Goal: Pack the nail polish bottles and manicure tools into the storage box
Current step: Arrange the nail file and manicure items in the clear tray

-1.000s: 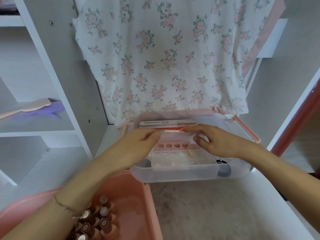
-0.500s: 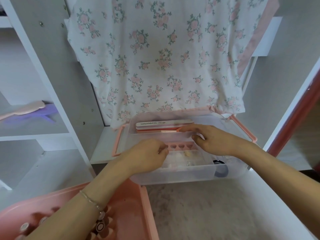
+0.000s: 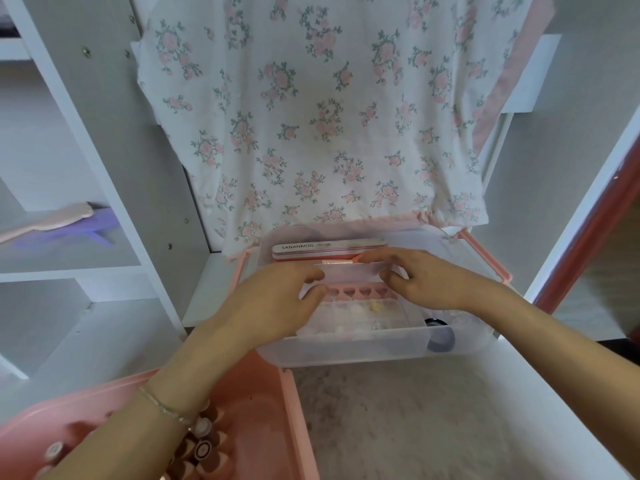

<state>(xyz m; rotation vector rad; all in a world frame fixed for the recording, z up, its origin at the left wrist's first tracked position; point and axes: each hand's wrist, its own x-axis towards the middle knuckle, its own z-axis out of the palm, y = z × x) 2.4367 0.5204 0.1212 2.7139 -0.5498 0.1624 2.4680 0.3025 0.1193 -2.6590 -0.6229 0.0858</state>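
Since half a second ago the left hand [image 3: 277,299] has slid toward 12 o'clock, onto the clear tray [image 3: 349,275] in the storage box [image 3: 346,351]. It now pinches the tray's 9 o'clock end. The right hand [image 3: 426,278] grips the 3 o'clock end, fingers curled, apparently over its rim. The nail file [image 3: 329,245] lies just beyond at 12 o'clock; the nail polish bottles [image 3: 204,445] stand at 7 o'clock.
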